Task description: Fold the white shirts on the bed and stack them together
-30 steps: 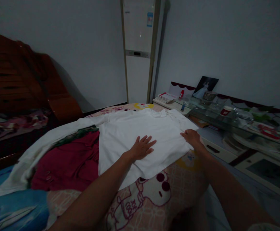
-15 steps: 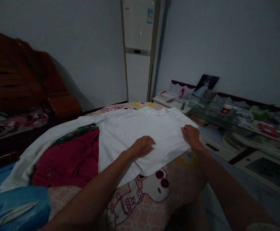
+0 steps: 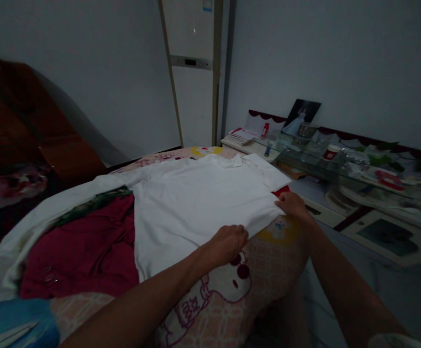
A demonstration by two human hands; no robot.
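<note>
Just on the near side of the white shirt (image 3: 196, 203), slanting lettering (image 3: 190, 309) on the blanket's (image 3: 268, 273) cartoon dog (image 3: 225, 282) appears to read "JOE COOL". Beyond the shirt, a blue sticker (image 3: 207, 5) is unreadable; right of it, so is the cup's (image 3: 331, 152) label.

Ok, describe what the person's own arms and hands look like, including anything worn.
Both the left hand and right hand are ungloved, with bare forearms. A pale sleeve edge shows on the right arm; none shows on the left. Too dim to tell about rings.
</note>
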